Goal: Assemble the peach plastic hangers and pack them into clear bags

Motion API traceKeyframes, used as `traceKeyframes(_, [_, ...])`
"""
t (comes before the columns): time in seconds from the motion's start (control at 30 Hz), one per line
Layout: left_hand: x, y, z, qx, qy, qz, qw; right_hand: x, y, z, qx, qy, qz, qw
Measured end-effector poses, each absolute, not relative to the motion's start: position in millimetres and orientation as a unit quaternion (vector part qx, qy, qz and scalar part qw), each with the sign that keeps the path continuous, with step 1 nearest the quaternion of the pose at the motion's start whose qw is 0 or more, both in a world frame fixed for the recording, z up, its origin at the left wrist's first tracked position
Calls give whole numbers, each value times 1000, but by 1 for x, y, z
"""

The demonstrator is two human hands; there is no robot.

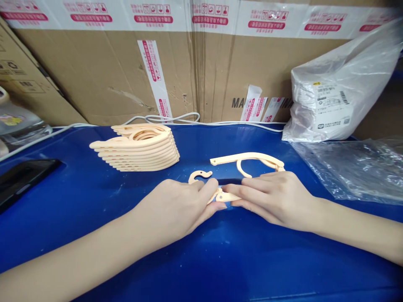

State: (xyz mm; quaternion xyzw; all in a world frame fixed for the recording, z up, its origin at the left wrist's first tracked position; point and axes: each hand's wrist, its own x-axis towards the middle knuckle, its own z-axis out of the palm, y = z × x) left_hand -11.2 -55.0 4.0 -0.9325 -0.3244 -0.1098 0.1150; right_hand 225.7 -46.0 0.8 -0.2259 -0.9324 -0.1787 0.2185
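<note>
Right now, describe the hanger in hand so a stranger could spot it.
On the blue table, a stack of peach hangers sits before the cardboard boxes. Right of it lies one hanger, its near end pinched by the left hand and right hand. Unlike the stacked ones, it lies alone, spread open.

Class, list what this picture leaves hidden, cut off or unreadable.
Head view:
1. Middle of the hanger: hidden under fingers of left hand and right hand.
2. Black object: cut off by left edge.
3. Bag label: print too small to read.
</note>
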Motion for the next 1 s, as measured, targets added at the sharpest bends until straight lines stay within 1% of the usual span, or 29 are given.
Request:
traceKeyframes(0.07, [-11,-54,6,-935,-321,-98,117,226,-46,1,-230,-934,-166,217])
traceKeyframes(0.2, [-13,-51,3,-936,-331,-87,79,226,-44,0,-236,-934,-166,213])
traceKeyframes(0.27, [-14,-50,0,-935,-332,-95,83,226,-43,0,-237,-935,-162,210])
traceKeyframes(0.43, [-13,-47,-3,-929,-317,-102,164,227,-42,1,-245,-940,-127,201])
traceKeyframes(0.7, [-11,-43,1,-926,-257,-119,249,228,-40,3,-260,-941,-40,211])
traceKeyframes(1.0, [-11,-41,-1,-913,-240,-104,312,229,-39,0,-276,-940,-9,199])
